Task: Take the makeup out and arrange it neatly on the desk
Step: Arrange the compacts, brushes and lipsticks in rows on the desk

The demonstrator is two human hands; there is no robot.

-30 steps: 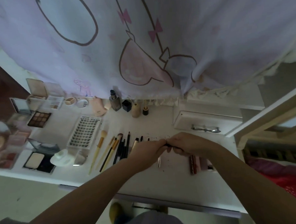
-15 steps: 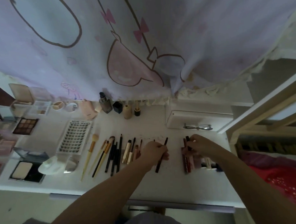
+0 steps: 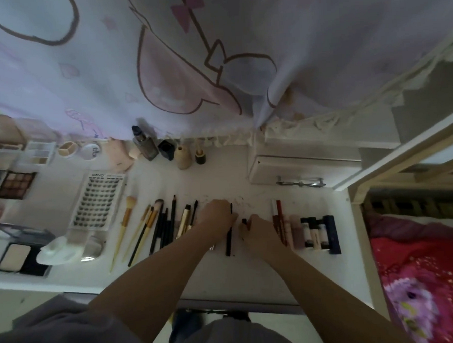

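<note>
- The left hand [image 3: 217, 217] rests on a black pencil [image 3: 229, 231] lying on the counter [image 3: 251, 269], just right of the brushes [image 3: 155, 227]; I cannot tell whether its fingers grip it.
- The right hand [image 3: 257, 228] has its fingers curled around a small dark stick [image 3: 244, 221].
- Risk: a careless nudge could roll the pencil askew or knock the tubes [image 3: 312, 231] on the right.

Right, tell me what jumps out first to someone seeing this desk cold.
The two hands meet at the desk's middle: the left hand rests on a black pencil lying front to back, the right hand just beside it. Left of them a row of makeup brushes lies roughly parallel; right of them stands a tight row of tubes. Above hangs a pale cartoon-print curtain.
</note>
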